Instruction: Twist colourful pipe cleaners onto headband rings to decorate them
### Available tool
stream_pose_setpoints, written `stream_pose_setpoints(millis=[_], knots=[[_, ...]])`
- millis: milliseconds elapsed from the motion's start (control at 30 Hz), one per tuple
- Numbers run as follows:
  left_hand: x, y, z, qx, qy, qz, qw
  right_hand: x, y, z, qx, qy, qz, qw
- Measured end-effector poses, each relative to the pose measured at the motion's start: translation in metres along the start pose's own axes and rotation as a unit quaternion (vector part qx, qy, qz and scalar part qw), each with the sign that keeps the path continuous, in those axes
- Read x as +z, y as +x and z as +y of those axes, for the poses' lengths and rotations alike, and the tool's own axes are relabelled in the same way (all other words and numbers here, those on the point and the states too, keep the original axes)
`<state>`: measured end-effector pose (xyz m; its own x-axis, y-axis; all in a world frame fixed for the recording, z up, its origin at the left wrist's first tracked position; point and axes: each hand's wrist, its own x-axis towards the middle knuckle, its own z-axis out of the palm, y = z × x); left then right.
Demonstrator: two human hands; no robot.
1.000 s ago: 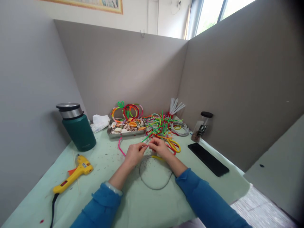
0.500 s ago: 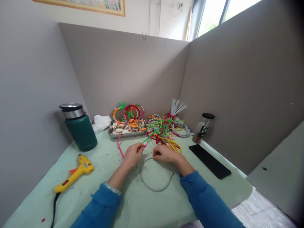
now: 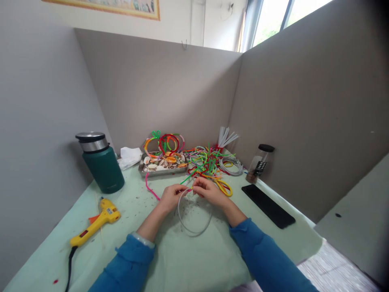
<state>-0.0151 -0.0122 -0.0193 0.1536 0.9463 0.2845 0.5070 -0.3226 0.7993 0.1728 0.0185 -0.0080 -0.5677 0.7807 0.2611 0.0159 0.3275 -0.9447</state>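
Note:
My left hand [image 3: 172, 196] is closed on a pink pipe cleaner [image 3: 148, 187], whose long end curves out to the left toward the tray. Its short tip shows at my fingertips. Close beside it, my right hand [image 3: 209, 190] pinches a thin grey wire loop [image 3: 194, 233] near a small yellow bit. The loop hangs down over the green cloth. Both sets of fingertips almost meet; whether the pink tip touches the wire is hard to tell.
Behind my hands are a metal tray [image 3: 164, 173] of shells with coloured rings, and a tangle of pipe cleaners [image 3: 206, 162]. A green bottle [image 3: 105, 168] and yellow glue gun [image 3: 97, 223] stand left. Right are a jar [image 3: 259, 164] and a black strip [image 3: 268, 206].
My right hand has moved left and slightly up with the wire loop, closing the gap to my left hand. The pink pipe cleaner's far end has shifted left.

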Motion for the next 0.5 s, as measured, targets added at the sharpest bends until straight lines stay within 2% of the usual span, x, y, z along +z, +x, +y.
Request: stream_pose_setpoints(millis=[133,267,367,500], knots=[[0.001,-0.001,0.004,0.009,-0.056,-0.015,0.998,0.001,0.002,0.001,0.016,0.04,0.016,0.999],[0.002,-0.002,0.009,-0.037,-0.145,-0.021,0.989,0.003,0.001,0.001,0.015,0.061,0.017,0.998],[0.002,-0.002,0.011,-0.053,-0.169,-0.022,0.984,0.006,0.001,0.0,0.013,0.066,0.003,0.998],[0.002,-0.003,0.009,-0.043,-0.188,-0.017,0.981,0.009,0.001,0.0,0.007,0.067,-0.007,0.998]])
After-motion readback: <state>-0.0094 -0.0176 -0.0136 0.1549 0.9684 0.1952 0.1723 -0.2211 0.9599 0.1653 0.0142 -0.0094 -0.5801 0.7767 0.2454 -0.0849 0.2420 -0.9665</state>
